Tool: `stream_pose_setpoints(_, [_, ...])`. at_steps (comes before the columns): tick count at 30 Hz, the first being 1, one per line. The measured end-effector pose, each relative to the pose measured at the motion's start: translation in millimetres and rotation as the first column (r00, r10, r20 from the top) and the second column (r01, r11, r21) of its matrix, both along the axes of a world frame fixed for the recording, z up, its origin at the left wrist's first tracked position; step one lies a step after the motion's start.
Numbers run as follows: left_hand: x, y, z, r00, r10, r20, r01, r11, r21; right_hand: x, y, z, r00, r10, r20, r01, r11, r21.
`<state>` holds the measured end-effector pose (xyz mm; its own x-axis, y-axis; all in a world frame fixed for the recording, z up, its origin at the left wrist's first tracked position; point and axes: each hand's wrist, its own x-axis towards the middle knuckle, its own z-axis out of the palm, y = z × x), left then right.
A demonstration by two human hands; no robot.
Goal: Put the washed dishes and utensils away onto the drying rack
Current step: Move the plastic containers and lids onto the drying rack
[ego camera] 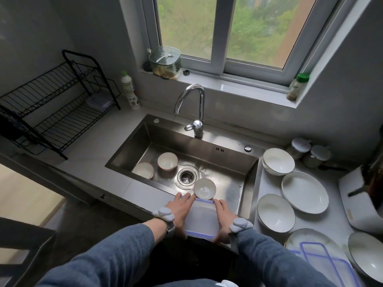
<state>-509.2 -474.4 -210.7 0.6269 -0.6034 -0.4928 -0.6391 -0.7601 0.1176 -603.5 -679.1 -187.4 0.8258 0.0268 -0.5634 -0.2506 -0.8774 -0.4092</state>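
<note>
While the left hand and right hand are clamping the clear blue-rimmed plastic container by its sides, lifting it level toward the black wire drying rack is looking wisest.

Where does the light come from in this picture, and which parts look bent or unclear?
Head view: daylight enters through the window; glare sits on the faucet; the wide lens bends the rack and the edges; the hands look slightly soft.

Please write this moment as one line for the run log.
left hand: on container | right hand: on container | clear container: over sink edge | drying rack: no dishes
</note>
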Motion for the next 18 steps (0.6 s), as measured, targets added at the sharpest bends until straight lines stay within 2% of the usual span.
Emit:
stream_pose_setpoints(5, [36, 17, 40, 0.998, -0.037, 0.058, 0.044, 0.992, -0.12, 21, -1, 14, 0.993, -0.074, 0.091, 0.069, 0.996, 0.051])
stream_pose_setpoints(11, [87, 67, 91, 0.973, 0.194, 0.127, -0.157, 0.955, -0.253, 90, 34, 43, 0.95, -0.251, 0.185, 0.215, 0.957, 0.196])
stream_pose_setpoints(14, [116, 110, 107, 0.956, 0.268, 0.117, -0.221, 0.924, -0.311, 127, 71, 60, 0.926, -0.347, 0.147, 0.271, 0.884, 0.38])
stream_pose_setpoints(15, [125, 125, 110, 0.953, 0.283, 0.104, -0.237, 0.916, -0.325, 137, 84, 67, 0.934, -0.337, 0.12, 0.248, 0.851, 0.463])
stream_pose_setpoints(18, [149, 171, 117, 0.944, 0.323, 0.073, -0.274, 0.885, -0.376, 167, 125, 74, 0.958, -0.281, 0.061, 0.202, 0.809, 0.553])
